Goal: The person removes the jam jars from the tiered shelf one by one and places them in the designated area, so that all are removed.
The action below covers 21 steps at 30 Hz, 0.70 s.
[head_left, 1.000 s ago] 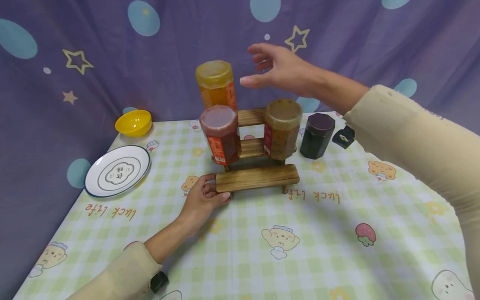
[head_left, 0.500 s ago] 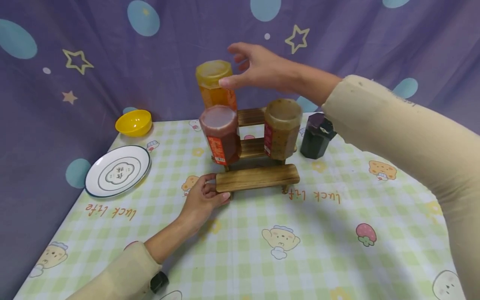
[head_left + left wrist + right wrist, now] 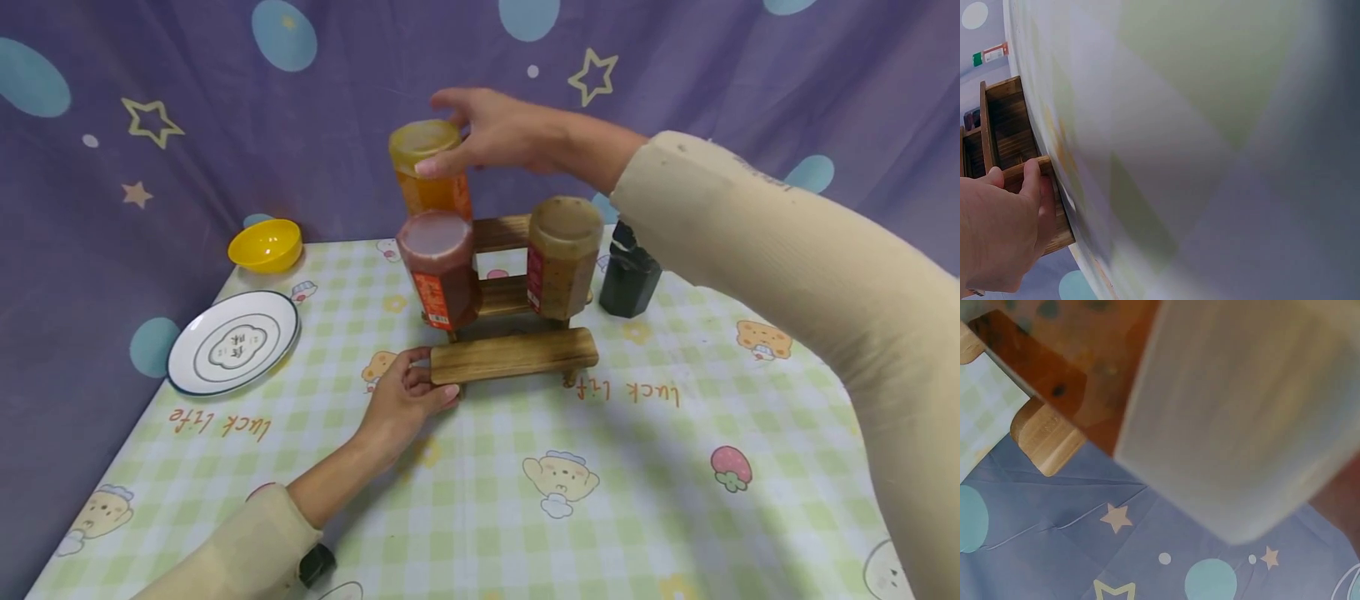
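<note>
A three-step wooden display rack (image 3: 514, 357) stands mid-table. My left hand (image 3: 401, 400) grips the left end of its lowest step; the left wrist view has thumb and fingers pinching the wood (image 3: 1015, 176). On the top step, at left, stands a yellow-lidded jar of orange contents (image 3: 433, 190). My right hand (image 3: 498, 133) is at its lid, thumb overlapping the front and fingers spread behind. The middle step bears a red jar (image 3: 438, 250) at left and a speckled brown jar (image 3: 564, 258) at right. A pale lid (image 3: 1229, 419) fills much of the right wrist view.
A dark octagonal jar (image 3: 628, 283) stands on the table right of the rack, its top partly covered by my right wrist camera. At the left lie a white plate (image 3: 191, 367) and a yellow bowl (image 3: 266, 258). A purple curtain (image 3: 352, 100) hangs close behind.
My right hand has moved left from beside the yellow-lidded jar until its thumb overlaps the lid. My left hand, the rack and the jars have stayed in place.
</note>
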### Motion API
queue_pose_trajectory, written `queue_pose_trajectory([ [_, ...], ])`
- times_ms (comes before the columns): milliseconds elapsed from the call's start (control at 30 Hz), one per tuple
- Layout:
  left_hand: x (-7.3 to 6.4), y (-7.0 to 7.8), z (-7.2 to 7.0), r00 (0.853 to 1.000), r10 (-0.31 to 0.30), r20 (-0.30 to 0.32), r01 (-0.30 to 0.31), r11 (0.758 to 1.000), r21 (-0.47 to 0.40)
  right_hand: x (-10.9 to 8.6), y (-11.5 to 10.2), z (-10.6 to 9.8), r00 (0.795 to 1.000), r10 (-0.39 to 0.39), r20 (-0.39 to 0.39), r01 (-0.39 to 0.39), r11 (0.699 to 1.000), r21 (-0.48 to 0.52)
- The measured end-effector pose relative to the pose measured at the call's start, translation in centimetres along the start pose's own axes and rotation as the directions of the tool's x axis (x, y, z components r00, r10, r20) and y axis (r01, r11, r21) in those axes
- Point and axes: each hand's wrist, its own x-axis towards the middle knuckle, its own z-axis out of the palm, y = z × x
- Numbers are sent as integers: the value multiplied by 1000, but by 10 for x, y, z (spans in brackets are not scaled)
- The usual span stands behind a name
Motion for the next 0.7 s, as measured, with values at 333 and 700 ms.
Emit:
queue_pose_trajectory([
  [333, -1, -1, -1, 1000, 1, 6, -1, 1000, 2, 2, 7, 9, 992, -124, 22, 120, 983, 137],
  [700, -3, 0, -3, 1000, -3, 6, 3, 1000, 17, 6, 5, 9, 991, -134, 30, 124, 969, 214],
])
